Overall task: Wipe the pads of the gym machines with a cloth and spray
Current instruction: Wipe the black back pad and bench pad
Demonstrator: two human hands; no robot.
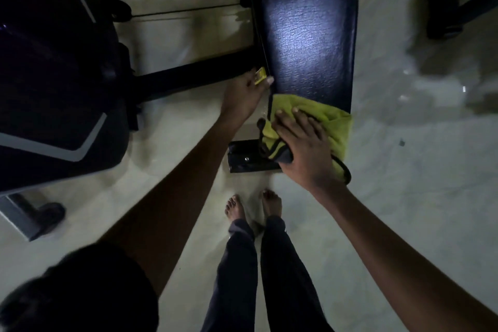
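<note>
Right hand [301, 148]: flat, pressing yellow-green cloth [332, 118] onto lower end of dark bench pad [310, 35], centre frame. Left hand [242, 97]: curled round small yellow object [260, 76] at pad's left edge (probably the spray; contents not discernible). Judged mid-wipe; next, calls for sweeping cloth toward upper frame along pad.

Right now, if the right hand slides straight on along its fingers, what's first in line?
Beyond the cloth under the right hand: a strip of bare pad, then probably the thumb of the left hand at the pad's edge; depth unclear.
</note>
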